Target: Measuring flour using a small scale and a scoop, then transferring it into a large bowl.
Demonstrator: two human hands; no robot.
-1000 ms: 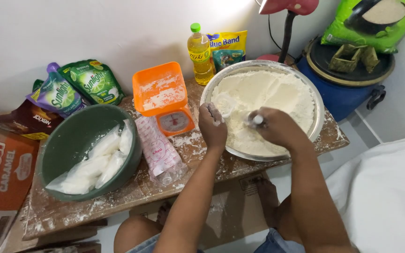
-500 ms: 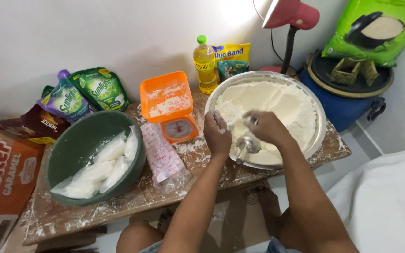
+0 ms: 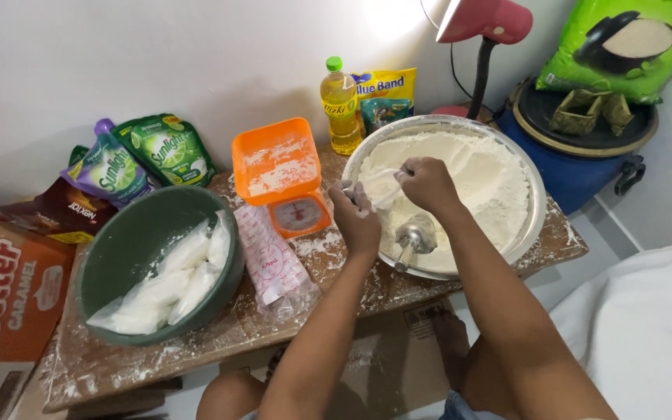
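A wide metal basin (image 3: 534, 222) full of white flour (image 3: 484, 179) sits at the right end of a low, floury table. Over its near-left part, both hands hold a small clear plastic bag (image 3: 376, 187). My left hand (image 3: 355, 218) pinches the bag's left edge. My right hand (image 3: 427, 183) grips its right side from above. A metal scoop (image 3: 414, 237) lies loose in the flour just below my right hand, its handle pointing toward me.
An orange kitchen scale (image 3: 281, 183) stands left of the basin, with a flat stack of empty plastic bags (image 3: 274, 264) before it. A green bowl (image 3: 118, 257) holds filled bags. An oil bottle (image 3: 340, 105), pouches, a red lamp (image 3: 484, 23) and a blue drum (image 3: 577, 155) line the back.
My right hand has let go of the scoop, which now rests in the flour, and has moved up to the bag that my left hand holds.
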